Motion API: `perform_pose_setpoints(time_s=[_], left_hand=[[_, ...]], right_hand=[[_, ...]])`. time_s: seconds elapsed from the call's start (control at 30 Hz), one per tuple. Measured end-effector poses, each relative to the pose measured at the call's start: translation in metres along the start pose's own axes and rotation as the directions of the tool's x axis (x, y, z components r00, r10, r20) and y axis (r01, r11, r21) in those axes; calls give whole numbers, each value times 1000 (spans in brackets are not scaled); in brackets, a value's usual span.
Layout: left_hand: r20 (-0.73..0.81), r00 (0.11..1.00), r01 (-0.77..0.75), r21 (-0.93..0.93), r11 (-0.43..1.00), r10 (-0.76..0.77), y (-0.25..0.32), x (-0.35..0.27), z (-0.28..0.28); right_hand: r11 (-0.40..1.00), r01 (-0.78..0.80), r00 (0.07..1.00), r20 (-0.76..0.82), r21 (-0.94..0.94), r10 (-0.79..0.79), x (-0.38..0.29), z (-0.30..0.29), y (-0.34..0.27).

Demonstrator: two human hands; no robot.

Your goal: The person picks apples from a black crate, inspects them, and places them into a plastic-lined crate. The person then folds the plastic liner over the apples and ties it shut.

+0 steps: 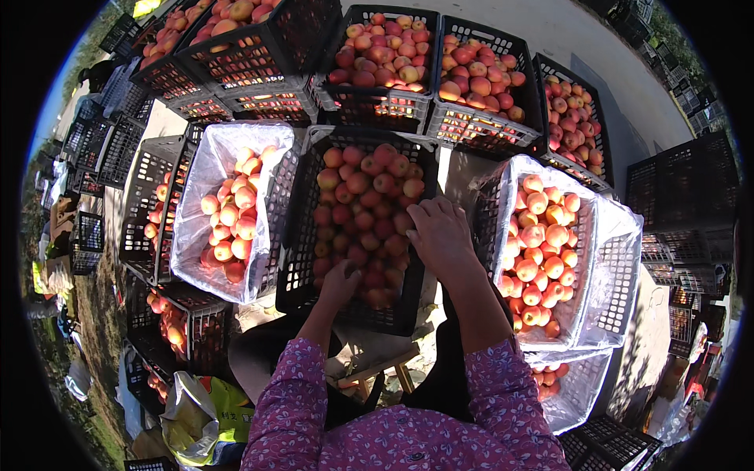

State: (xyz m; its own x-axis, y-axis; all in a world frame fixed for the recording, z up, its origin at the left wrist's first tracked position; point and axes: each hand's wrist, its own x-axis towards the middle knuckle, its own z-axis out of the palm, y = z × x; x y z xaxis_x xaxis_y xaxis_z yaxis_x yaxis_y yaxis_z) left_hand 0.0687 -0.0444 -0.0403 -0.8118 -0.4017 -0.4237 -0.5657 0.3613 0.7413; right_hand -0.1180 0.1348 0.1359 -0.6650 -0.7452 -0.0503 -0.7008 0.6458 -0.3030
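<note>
A black plastic crate of red-yellow apples lies before me, mostly in shade. My left hand reaches over its near left part, with thumb and fingers down among the apples. Whether an apple is within those fingers is hidden. My right hand is at the crate's right rim, fingers curled inward and touching or nearly touching an apple at that side. Its palm side is out of sight, so a hold on that apple cannot be made out.
Film-lined crates of sunlit apples stand left and right. Filled crates form a row beyond. A wooden stool is between my legs. At lower left lies a plastic bag; a dark crate stack rises far right.
</note>
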Motion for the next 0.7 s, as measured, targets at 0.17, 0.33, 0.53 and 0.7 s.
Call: perform_pose_setpoints(time_s=[0.17,0.33,0.53,0.7], left_hand=[[-140,984,82,-169,982,-106,-45,71,19],[-283,944,67,-335,940,-168,12,118,49],[-471,835,161,-284,945,-284,-26,162,74],[-296,894,124,-557,821,-336,22,127,52]], right_hand=[[998,24,993,114,66,-31,31,18,-1],[944,-47,993,-83,326,78,45,-7,16],[926,3,984,-165,377,64,54,-19,9],[915,-10,983,-166,402,84,48,-25,21]])
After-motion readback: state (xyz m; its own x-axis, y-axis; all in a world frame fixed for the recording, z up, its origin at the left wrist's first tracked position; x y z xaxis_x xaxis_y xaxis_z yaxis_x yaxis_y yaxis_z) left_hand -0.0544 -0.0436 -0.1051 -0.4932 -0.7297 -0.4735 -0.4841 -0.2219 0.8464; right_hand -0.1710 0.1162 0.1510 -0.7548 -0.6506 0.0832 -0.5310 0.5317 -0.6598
